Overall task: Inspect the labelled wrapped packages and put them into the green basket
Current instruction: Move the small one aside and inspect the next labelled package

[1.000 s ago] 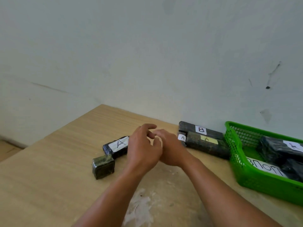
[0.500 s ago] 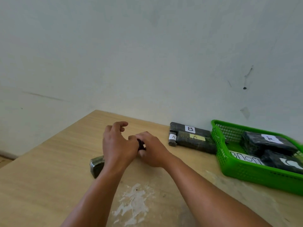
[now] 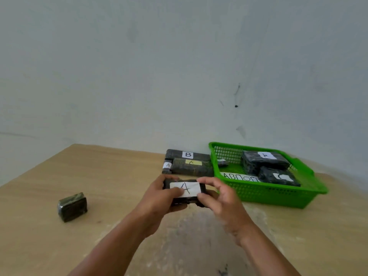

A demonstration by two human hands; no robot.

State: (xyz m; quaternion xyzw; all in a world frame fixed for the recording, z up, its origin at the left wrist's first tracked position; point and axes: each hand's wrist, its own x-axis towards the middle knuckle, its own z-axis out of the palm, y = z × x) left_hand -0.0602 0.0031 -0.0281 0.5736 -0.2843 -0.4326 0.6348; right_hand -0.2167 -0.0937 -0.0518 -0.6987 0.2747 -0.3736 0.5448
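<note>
Head view: wrapped packages (image 3: 264, 162) in green basket (image 3: 268, 198)

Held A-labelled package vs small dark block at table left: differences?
The dark wrapped package with a white A label is gripped by the left hand and right hand; the small dark wrapped block lies on the wooden table. The package shows a label; the block shows none. The package looks longer, the block squarer. Both are dark-wrapped.
</note>
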